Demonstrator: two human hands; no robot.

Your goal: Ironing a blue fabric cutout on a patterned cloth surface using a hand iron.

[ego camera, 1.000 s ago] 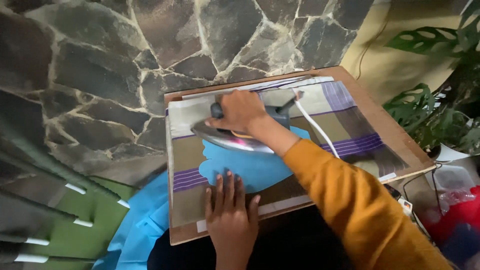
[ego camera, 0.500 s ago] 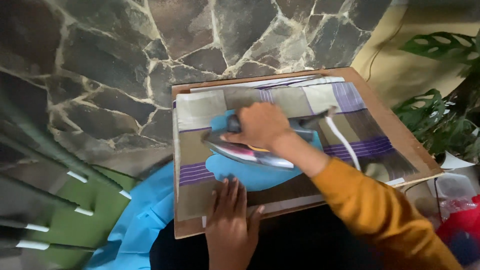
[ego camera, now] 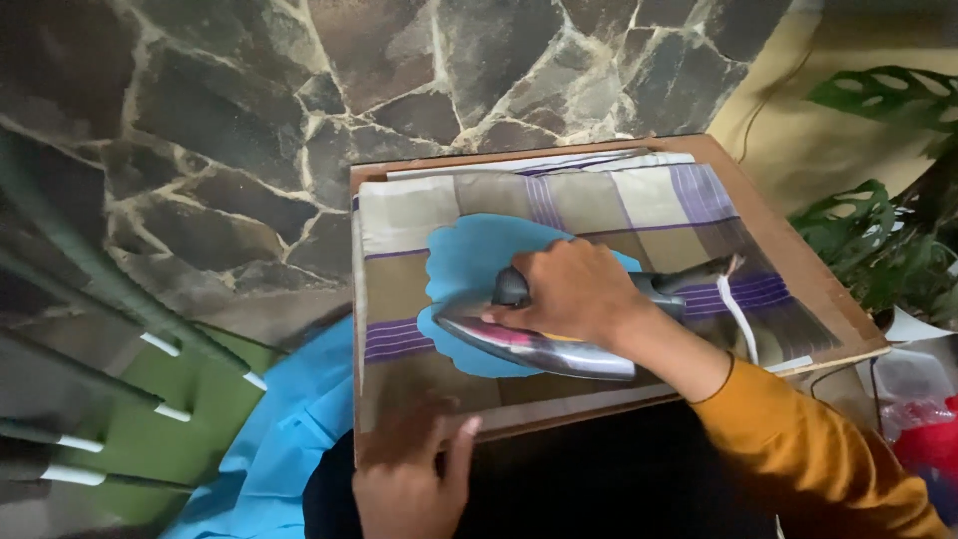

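Centre frame: flat brown board (ego camera: 798,262), hard-edged, covered by a smooth striped cloth (ego camera: 609,200) in tan, cream and purple bands. On it lies a bright blue scalloped fabric piece (ego camera: 469,255), matte and wrinkle-free. Metal iron (ego camera: 539,344), shiny pointed soleplate, sits on the blue piece's lower edge; white cord (ego camera: 740,317) trails right. Right hand (ego camera: 569,294), fingers wrapped around the iron's dark handle. Left hand (ego camera: 404,479), lower centre, blurred, fingers spread on the board's near edge. Rough stone wall (ego camera: 249,120) upper left.
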